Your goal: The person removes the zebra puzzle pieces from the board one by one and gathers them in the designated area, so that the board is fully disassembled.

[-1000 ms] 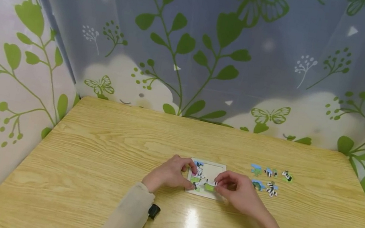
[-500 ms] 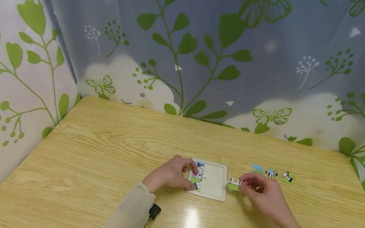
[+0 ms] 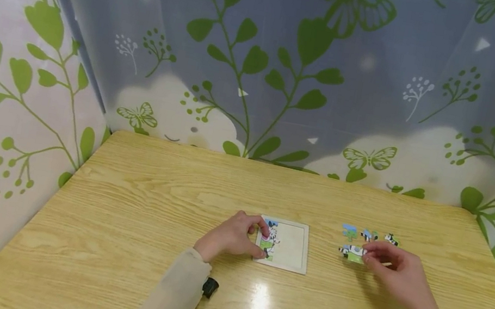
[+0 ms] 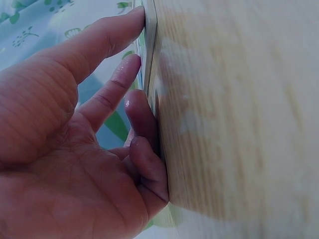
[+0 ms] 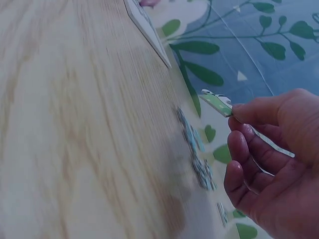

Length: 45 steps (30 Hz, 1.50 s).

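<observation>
A square puzzle board [image 3: 292, 246] with a pale raised border lies on the table, zebra-patterned pieces [image 3: 269, 238] set along its left side. My left hand [image 3: 231, 234] rests at that side, thumb and index finger stretched out onto the pieces; in the left wrist view its other fingers bend near the table. My right hand [image 3: 398, 269] pinches a puzzle piece [image 5: 218, 104] with a green and black-and-white print between thumb and index finger. That piece is raised off the table, above the loose pieces to the board's right. It partly covers the nearer ones.
Behind the held piece, a row of loose puzzle pieces [image 3: 350, 231] lies on the wooden table [image 3: 163, 178], with a panda-like piece [image 3: 391, 239] at its right end. A leaf-printed curtain [image 3: 262, 69] stands along the back and sides.
My right hand has carried the puzzle piece from over the board rightward to the loose pieces, uncovering the board's bare middle and right. My left hand has stayed in place.
</observation>
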Motion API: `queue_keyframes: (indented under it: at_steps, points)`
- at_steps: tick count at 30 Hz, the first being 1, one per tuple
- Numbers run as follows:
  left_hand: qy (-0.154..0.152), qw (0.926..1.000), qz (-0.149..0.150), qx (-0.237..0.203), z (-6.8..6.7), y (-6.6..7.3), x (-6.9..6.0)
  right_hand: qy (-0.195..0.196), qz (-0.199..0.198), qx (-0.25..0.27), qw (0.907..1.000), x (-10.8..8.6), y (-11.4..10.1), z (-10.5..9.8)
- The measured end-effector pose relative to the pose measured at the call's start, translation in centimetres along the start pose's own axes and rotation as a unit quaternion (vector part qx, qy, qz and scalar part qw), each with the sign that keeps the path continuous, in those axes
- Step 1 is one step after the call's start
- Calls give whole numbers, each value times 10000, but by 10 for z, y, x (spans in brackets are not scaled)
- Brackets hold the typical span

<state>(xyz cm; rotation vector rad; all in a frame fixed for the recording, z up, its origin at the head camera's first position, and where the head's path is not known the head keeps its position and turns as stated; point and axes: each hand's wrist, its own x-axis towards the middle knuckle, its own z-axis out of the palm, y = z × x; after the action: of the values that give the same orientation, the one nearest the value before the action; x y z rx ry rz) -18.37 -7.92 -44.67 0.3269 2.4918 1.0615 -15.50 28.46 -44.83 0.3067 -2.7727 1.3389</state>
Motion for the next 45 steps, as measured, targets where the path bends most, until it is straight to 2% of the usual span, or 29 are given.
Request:
queue_keyframes:
  at_steps: [10, 17, 25, 32, 38, 45]
  points:
    - [34, 10000, 15, -8, 1, 1, -1, 305, 315, -418, 9982, -7, 22, -23]
    - [29, 10000, -5, 15, 0, 0, 0, 332, 530, -515, 9967, -11, 36, -38]
    - [36, 10000, -7, 74, -1, 0, 0, 243, 728, -578, 9954, -9, 52, -46]
    - [34, 10000, -25, 65, 0, 0, 0, 290, 584, -1026, 9926, -6, 56, -46]
    - [21, 10000, -11, 11, 0, 1, -1, 223, 662, -1343, 9885, -4, 56, -45]
    - [13, 10000, 9, 34, -1, 1, -2, 452, 481, -1379, 9882, -3, 54, -42]
